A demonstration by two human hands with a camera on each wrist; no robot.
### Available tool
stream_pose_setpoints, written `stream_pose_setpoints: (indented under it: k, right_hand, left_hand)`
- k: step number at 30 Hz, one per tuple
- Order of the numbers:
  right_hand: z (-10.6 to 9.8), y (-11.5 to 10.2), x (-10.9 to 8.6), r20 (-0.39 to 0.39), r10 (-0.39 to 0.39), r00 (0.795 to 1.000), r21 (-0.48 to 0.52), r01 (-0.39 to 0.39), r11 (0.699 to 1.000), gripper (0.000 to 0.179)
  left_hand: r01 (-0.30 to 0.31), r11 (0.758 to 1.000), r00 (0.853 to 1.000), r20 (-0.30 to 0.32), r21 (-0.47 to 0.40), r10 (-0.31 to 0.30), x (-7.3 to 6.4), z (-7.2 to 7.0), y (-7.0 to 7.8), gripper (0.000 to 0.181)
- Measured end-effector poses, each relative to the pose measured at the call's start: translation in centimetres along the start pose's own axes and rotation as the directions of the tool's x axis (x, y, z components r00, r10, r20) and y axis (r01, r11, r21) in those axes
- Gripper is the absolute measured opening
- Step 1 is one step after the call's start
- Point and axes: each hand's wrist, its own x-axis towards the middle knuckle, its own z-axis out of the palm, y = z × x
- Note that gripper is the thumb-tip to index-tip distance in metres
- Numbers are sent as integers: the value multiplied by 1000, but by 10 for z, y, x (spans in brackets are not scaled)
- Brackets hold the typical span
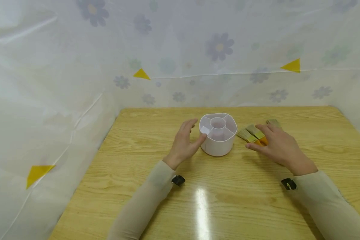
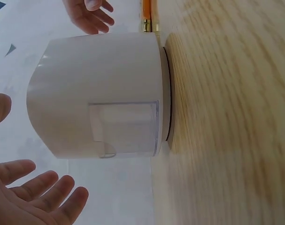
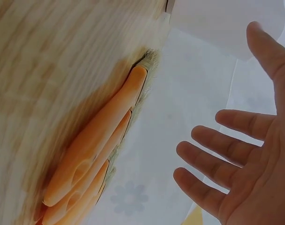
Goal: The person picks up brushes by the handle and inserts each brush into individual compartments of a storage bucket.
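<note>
A white round desk organizer (image 1: 217, 149) with a central ring and several compartments stands upright on the wooden table. In the left wrist view its side shows a clear panel (image 2: 128, 129). My left hand (image 1: 184, 142) is spread at its left side, the thumb tip overlapping the rim in the head view; it holds nothing. Over to the right, several paintbrushes (image 1: 245, 135) lie on the table, bristles away from me. My right hand (image 1: 280, 146) hovers over them, fingers spread, and hides most of their handles. The right wrist view shows those orange handles (image 3: 102, 129) side by side, apart from the fingers.
The wooden table (image 1: 156, 133) meets a pale flowered sheet (image 1: 180, 50) at the back and on the left. Yellow tape pieces (image 1: 292, 66) mark the sheet. Dark wrist bands (image 1: 178, 180) sit at both sleeve cuffs.
</note>
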Motion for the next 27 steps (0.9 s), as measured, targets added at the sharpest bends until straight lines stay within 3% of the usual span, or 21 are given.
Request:
stream_pose_setpoints:
  k: [5, 12, 24, 27]
  right_hand:
    - [1, 0, 0, 16, 6, 1000, 3, -6, 1000, 94]
    - [0, 0, 0, 46, 10, 999, 12, -10, 1000, 94]
    - [0, 0, 0, 88, 22, 996, 3, -22, 1000, 92]
    - [0, 0, 0, 88, 20, 996, -1, -20, 1000, 92]
  left_hand:
    - [44, 995, 999, 18, -91, -42, 1, 3, -1, 62]
    - [155, 966, 987, 66, -209, -144, 1, 5, -1, 63]
    - [178, 947, 983, 87, -268, -160, 1, 10, -2, 60]
    - [183, 928, 983, 88, -323, -163, 2, 2, 12, 55]
